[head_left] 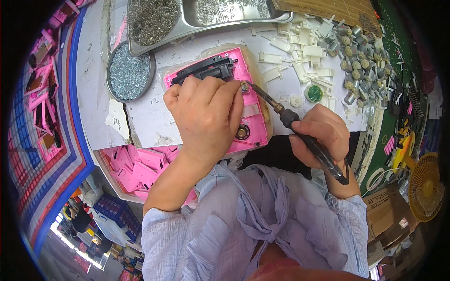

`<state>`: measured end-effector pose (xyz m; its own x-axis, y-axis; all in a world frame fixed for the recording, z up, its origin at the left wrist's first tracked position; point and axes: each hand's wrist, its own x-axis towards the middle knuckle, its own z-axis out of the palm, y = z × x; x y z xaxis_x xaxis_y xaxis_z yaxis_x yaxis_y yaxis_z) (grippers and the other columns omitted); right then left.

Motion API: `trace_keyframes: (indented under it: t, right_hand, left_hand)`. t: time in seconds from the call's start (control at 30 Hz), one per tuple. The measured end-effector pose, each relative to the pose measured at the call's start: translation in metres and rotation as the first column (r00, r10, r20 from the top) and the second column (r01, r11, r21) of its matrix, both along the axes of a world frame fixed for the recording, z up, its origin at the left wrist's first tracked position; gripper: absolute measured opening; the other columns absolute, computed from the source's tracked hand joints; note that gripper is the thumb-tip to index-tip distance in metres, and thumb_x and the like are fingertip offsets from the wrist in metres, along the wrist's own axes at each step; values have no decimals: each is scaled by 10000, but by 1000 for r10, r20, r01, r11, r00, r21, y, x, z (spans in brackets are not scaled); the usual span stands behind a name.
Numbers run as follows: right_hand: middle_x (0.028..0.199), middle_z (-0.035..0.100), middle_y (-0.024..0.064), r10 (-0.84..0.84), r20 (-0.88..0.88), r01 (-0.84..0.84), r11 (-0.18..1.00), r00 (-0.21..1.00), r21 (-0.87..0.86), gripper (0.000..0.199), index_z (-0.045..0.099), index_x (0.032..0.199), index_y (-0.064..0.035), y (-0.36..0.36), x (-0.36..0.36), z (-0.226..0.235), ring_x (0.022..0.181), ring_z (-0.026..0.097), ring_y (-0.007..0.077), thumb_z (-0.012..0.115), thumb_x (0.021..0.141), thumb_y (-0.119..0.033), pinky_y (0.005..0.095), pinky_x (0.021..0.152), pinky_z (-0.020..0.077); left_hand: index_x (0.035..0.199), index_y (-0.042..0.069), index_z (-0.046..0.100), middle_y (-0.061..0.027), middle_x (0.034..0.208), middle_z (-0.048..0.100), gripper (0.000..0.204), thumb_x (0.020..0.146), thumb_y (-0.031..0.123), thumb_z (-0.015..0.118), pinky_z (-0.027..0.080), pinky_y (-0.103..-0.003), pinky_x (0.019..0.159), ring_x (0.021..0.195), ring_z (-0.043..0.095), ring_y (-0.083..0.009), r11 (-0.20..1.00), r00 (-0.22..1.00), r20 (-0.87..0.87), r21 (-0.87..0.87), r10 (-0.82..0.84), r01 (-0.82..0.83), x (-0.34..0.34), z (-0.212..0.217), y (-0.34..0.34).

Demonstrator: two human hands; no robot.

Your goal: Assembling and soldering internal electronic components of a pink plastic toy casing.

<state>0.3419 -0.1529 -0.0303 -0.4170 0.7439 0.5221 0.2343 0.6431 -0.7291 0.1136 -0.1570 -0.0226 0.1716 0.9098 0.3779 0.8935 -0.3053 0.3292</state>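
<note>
A pink plastic casing lies tilted on a pad at the table's front edge. It carries a black plastic mechanism along its far side and a small round speaker-like part near its right corner. My left hand rests over the casing, fingers bent and pressed together; what they pinch, if anything, is hidden beneath them. In my right hand is a soldering iron, gripped by its dark handle. Its bent tip reaches a small metal part beside my left fingertips.
At the back stands a metal tray of small metal pieces, with a round dish of screws to its left. White plastic parts, small motors and a green-filled round tub lie right. Pink casings fill a box below left.
</note>
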Motion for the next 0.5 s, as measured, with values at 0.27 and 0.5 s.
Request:
trace_keyframes:
  t: [0.27, 0.5]
  right_hand:
    - [623, 533, 37, 9, -17, -9, 1000, 1000, -5, 311, 653, 961, -45, 3, -4, -3, 503, 506, 197, 765, 675, 6, 298, 454, 383]
    - [630, 549, 45, 31, -17, -31, 998, 999, -49, 294, 651, 962, -25, 6, -5, -1, 505, 510, 195, 766, 693, -5, 300, 455, 385]
  left_hand:
    - [864, 130, 717, 22, 792, 623, 152, 723, 115, 773, 324, -340, 763, 762, 549, -169, 1000, 1000, -3, -11, 6, -6, 0, 1, 0]
    - [852, 134, 715, 25, 783, 612, 135, 730, 135, 771, 316, -353, 779, 760, 542, -171, 999, 998, -57, -32, 9, -11, 0, 3, 1]
